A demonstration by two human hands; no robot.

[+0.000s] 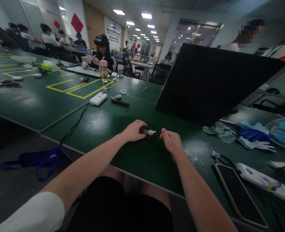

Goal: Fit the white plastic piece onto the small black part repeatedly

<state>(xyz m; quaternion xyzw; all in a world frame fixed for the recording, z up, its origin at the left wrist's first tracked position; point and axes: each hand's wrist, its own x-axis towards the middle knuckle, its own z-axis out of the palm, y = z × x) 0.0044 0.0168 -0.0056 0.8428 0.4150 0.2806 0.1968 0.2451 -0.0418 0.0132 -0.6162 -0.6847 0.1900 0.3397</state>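
My left hand is wrapped round a small dark bottle-like object with a pale pointed tip. It lies on its side, the tip facing my right hand, and its rear part is hidden by my fingers. Across a short gap, my right hand is closed in a pinch, thumb uppermost. Whatever its fingers hold, if anything, cannot be made out. Both hands are low over the green tabletop, near its front edge.
A large black panel slants up at the right. Nearby are a phone, white power banks, blue-white gloves and a fan. A dark bar lies beyond my left hand. A person sits across the table by a bottle.
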